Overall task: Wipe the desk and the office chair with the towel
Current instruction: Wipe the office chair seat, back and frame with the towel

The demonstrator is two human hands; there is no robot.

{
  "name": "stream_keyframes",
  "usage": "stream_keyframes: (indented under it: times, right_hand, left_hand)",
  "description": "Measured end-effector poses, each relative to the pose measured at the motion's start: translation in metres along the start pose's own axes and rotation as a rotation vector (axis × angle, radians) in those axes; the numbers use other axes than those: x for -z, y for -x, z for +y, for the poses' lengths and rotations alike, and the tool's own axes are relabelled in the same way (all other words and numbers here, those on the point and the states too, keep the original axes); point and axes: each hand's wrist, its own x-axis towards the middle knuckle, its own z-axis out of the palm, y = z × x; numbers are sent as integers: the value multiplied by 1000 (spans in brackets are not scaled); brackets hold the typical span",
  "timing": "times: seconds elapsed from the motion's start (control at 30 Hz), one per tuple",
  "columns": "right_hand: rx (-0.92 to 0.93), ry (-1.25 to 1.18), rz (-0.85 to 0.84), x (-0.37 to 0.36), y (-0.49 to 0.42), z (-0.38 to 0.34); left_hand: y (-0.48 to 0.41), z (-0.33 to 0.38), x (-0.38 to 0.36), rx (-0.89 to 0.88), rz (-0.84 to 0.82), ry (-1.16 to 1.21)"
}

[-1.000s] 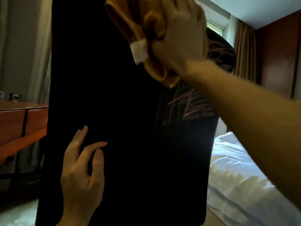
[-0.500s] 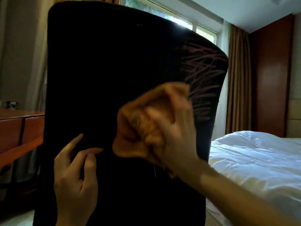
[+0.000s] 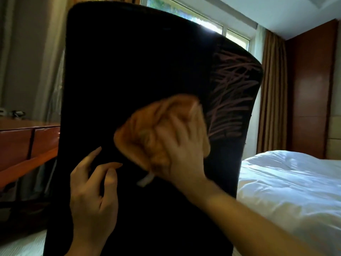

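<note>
Room: bedroom, dim. Wooden tabletop (image 3: 22, 124) at mid left, with small dark items at its far left end, too blurred to identify. White bed (image 3: 286, 182) at lower right, window (image 3: 184, 13) at top centre, brown curtain (image 3: 273, 93) and wood wall panel (image 3: 310, 89) at right.

The black office chair (image 3: 129, 71) fills the frame centre. Its back is upright, long axis vertical, with a streaky line pattern on its right side.

The orange towel (image 3: 147, 130) is bunched into a wad at centre, flat against the chair back, long axis lower left to upper right. A white tag (image 3: 145, 180) hangs off its lower edge.

Right grip (image 3: 184, 156): fingers curled over the wad, holding it onto the chair back; motion-blurred.

Left grip (image 3: 92, 196), lower left of centre: relaxed, fingers loosely bent, index finger up, holds nothing. It is at the chair back; can't confirm contact.
</note>
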Motion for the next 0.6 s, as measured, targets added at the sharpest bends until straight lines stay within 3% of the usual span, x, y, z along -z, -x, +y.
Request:
stream_keyframes:
  times: [0.1, 0.17, 0.33, 0.47, 0.6]
  right_hand:
    - [291, 26, -204, 5, 43, -3]
    - [323, -3, -137, 18, 24, 7]
    - [128, 112, 262, 51, -102, 34]
    - [-62, 237, 102, 54, -158, 57]
    - [-170, 120, 61, 27, -88, 40]
  left_hand:
    - [1, 1, 0, 14, -27, 11]
    - [1, 2, 0, 11, -28, 8]
    - [2, 3, 0, 16, -23, 70]
    - [4, -4, 2, 27, -74, 110]
    - [5, -10, 3, 21, -62, 52]
